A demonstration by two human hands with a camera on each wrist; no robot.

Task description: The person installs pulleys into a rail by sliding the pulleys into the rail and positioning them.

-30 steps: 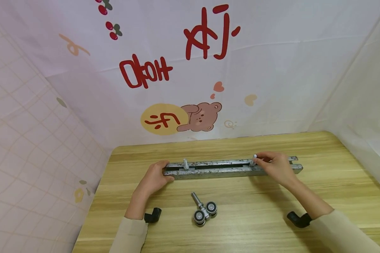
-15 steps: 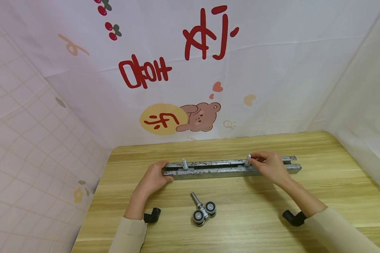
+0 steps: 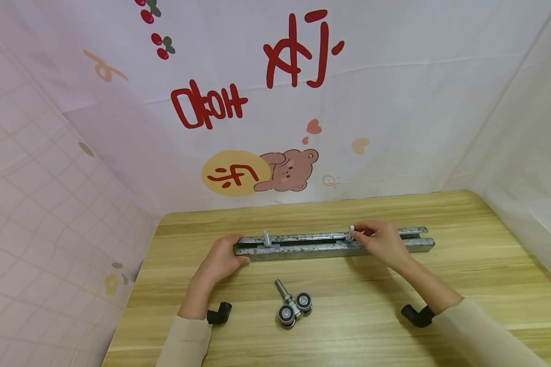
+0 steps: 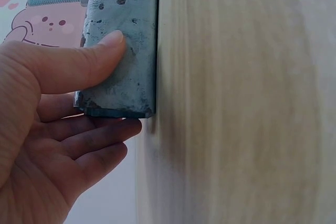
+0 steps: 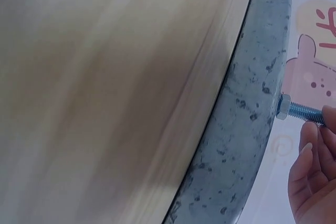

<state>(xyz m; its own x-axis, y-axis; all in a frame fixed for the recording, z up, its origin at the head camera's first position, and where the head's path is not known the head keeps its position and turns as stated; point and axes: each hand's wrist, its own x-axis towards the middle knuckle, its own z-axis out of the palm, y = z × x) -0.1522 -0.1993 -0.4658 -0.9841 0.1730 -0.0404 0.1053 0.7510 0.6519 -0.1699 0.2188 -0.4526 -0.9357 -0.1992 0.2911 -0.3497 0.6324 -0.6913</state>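
A speckled metal channel rail (image 3: 312,250) lies lengthwise on the table, its slot facing up. The left hand (image 3: 222,259) grips its left end; in the left wrist view that hand's thumb lies on the rail's side (image 4: 123,19) with fingers around the end. One bolt (image 3: 267,238) stands up from the slot near the left hand. The right hand (image 3: 385,243) pinches a second upright bolt (image 3: 350,233) right of the middle. The right wrist view shows thumb and finger on that bolt's threaded end (image 5: 305,113), with a nut against the rail.
A loose roller hanger (image 3: 295,308) with wheels and a threaded rod lies on the wooden table (image 3: 349,326), in front of the rail. A black fitting shows beside each forearm, at left (image 3: 219,313) and right (image 3: 417,316). A printed cloth (image 3: 395,127) stands behind the table.
The right hand and the bolt it pinches have moved left along the slot. The left hand still grips the rail's left end, and the left bolt keeps its place.
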